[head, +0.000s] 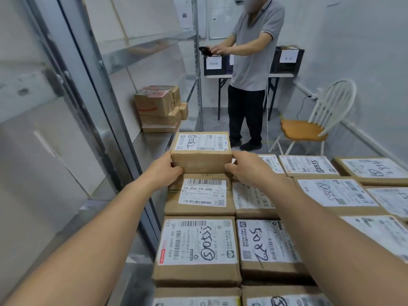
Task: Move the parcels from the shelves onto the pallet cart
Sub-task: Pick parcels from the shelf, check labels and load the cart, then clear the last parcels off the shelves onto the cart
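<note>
Head view: a tall grey metal shelving unit [152,146] fills the left side and runs from near to far. To its right, in the near and right part of the scene, lies a flat layer of brown cardboard parcels with white shipping labels [196,246], packed edge to edge; what carries them is hidden under them. At the far end stands a person in a grey polo shirt and black trousers [251,62], who holds a small dark object with both hands. To the right of this person is a white wooden spindle-back chair with an orange seat [309,129], close to the right wall. Behind the person there is a white folding table with black legs [282,75], and black plastic crates with white paper signs [287,60] stand on it. On a low level of the shelving, further away, sits a small stack of brown cardboard boxes with red print [157,109].

The small brown cardboard parcel with a white label on top [201,151] is at the far left corner of the layer, directly over the parcel labelled J4-J06 [199,193]; I cannot tell whether it rests on it. The left hand [164,170] grips its left side with curled fingers and the thumb on the near face. The right hand [247,167] grips its right side in the same way.
</note>
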Demonstrator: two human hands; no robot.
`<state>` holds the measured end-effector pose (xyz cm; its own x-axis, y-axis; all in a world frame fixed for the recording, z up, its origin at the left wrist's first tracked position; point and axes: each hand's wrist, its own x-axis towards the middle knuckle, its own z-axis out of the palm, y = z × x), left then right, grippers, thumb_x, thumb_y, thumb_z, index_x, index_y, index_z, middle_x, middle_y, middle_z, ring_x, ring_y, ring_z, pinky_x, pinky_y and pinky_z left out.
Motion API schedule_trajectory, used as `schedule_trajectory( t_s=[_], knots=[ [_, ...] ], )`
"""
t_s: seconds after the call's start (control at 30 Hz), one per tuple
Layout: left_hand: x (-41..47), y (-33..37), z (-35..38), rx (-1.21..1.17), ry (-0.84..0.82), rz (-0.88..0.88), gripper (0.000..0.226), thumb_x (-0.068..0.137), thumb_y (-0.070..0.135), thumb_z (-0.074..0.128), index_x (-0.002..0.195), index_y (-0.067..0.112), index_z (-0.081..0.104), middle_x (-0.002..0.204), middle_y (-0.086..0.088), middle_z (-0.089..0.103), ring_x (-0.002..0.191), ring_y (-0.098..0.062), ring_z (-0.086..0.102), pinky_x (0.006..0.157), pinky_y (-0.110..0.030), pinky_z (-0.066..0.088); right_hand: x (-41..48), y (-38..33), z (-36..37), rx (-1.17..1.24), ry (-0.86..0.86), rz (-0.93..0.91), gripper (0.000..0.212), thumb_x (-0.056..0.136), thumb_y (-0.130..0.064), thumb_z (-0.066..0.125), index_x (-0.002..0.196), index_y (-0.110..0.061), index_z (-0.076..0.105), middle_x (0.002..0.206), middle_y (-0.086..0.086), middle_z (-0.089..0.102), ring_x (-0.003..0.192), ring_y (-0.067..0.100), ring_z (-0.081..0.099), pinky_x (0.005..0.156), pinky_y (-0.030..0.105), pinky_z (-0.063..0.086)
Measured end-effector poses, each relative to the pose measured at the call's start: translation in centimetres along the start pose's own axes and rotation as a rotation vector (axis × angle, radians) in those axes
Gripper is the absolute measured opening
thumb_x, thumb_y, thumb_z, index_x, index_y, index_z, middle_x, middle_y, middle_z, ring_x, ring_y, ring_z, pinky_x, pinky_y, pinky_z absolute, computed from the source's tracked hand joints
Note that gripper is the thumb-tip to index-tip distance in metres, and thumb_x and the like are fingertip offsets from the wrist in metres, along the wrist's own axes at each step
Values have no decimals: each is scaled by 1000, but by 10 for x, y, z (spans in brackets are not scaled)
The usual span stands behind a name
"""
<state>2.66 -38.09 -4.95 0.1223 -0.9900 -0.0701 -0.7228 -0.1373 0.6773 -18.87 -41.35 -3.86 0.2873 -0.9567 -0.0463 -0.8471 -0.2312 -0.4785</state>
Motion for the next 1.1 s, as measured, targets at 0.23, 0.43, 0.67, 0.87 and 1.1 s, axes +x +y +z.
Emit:
schedule_trajectory(
  t_s=[0.23,0.43,0.67,0.87,1.1],
  knots=[
    [-6,4,2,-20,-18,-41,64,91,17,54,145,27,23,127,-2,56,106,-18,54,87,-30,44,-5,2,0,35,-8,15,22,94,-26,50,112,-16,56,99,2,64,89,20,63,84,41,52],
    [-26,9,0,-13,69,-127,85,91,26,57,152,23,-3,149,-8,35,127,-24,44,90,-30,40,-21,-1,-10,-171,126,-39,28,95,-28,49,118,-11,49,116,6,56,102,25,54,78,35,45],
    [-98,30,8,118,306,38,69,93,35,53,150,21,17,154,0,26,140,-17,25,110,-37,26,-82,-18,-9,-232,344,-277,31,96,-29,44,121,-13,51,115,5,53,105,23,50,85,34,42],
    [-177,28,33,257,495,84,54,94,40,50,143,22,37,151,2,33,139,-15,27,112,-33,21,-136,-31,24,-230,351,-579,29,94,-27,50,114,-12,64,112,8,61,104,29,55,86,39,44],
    [-259,16,44,389,638,-21,61,90,52,40,143,22,37,153,0,29,142,-17,20,117,-35,4,-177,-52,47,-150,474,-816,20,71,-23,74,87,-12,71,89,8,67,78,30,63,65,36,50]
  ],
)
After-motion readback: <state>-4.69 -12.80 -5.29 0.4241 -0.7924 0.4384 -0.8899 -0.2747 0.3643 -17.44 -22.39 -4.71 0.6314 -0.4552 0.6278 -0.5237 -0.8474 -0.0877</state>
